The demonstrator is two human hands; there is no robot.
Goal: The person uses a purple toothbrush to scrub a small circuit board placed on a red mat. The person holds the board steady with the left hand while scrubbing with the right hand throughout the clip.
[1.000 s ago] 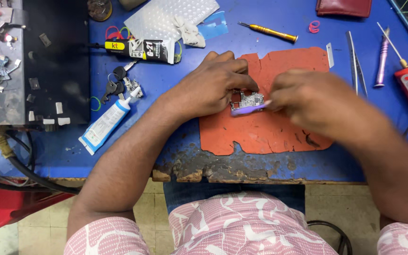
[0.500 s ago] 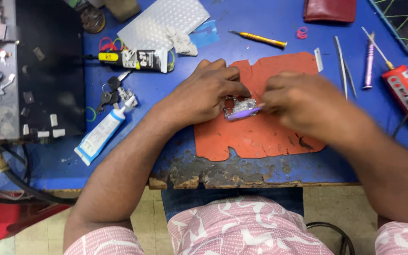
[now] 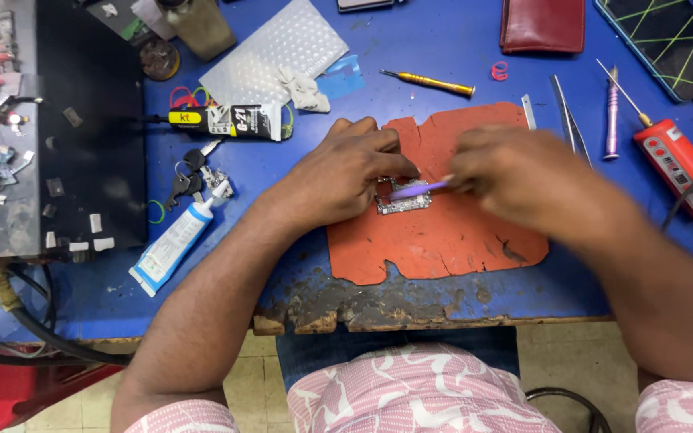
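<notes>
On the orange mat (image 3: 443,240), a small circuit board (image 3: 401,196) is pinned by the left hand (image 3: 346,178); a purple tool (image 3: 419,189) is pinched in the right hand (image 3: 515,180).

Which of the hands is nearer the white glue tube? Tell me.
Left. The left hand rests just right of the white glue tube; the right hand lies farther right, beyond the left.

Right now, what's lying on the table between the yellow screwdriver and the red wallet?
In the head view, between the yellow screwdriver and the red wallet lies only a small red ring on the blue table; the rest is bare.
</notes>
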